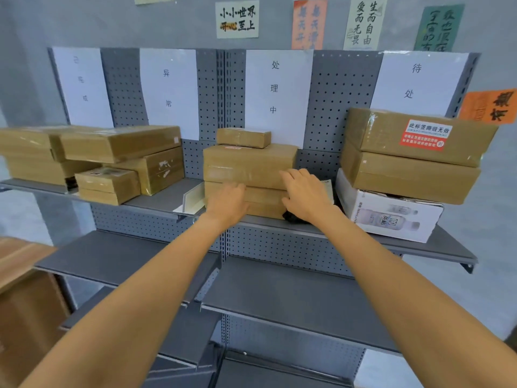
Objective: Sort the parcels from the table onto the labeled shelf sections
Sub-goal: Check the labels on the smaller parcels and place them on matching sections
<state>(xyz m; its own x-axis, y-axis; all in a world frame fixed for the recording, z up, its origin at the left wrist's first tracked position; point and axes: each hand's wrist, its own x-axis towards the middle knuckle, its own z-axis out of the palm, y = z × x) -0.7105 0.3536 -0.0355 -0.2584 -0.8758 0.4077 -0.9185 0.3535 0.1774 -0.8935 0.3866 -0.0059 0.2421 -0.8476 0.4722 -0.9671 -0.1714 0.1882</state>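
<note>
On the top shelf [279, 224], under the middle paper label [275, 88], stands a stack of brown taped parcels. A small parcel [243, 137] lies on a large parcel [249, 163], which lies on a lower parcel [265, 204]. My left hand [228, 203] touches the front of the lower parcel at its left end. My right hand [305, 194] rests with fingers spread on the front right corner of the large parcel. Neither hand grips anything. A black object [291, 217] lies partly hidden below my right hand.
More brown parcels [120, 144] are piled in the two left sections. On the right, two big parcels [414, 158] sit on a white bottled-water carton [391, 217]. A white divider card [193, 201] leans beside the middle stack. Grey lower shelves [279, 284] jut out below; a cardboard box [25, 289] stands lower left.
</note>
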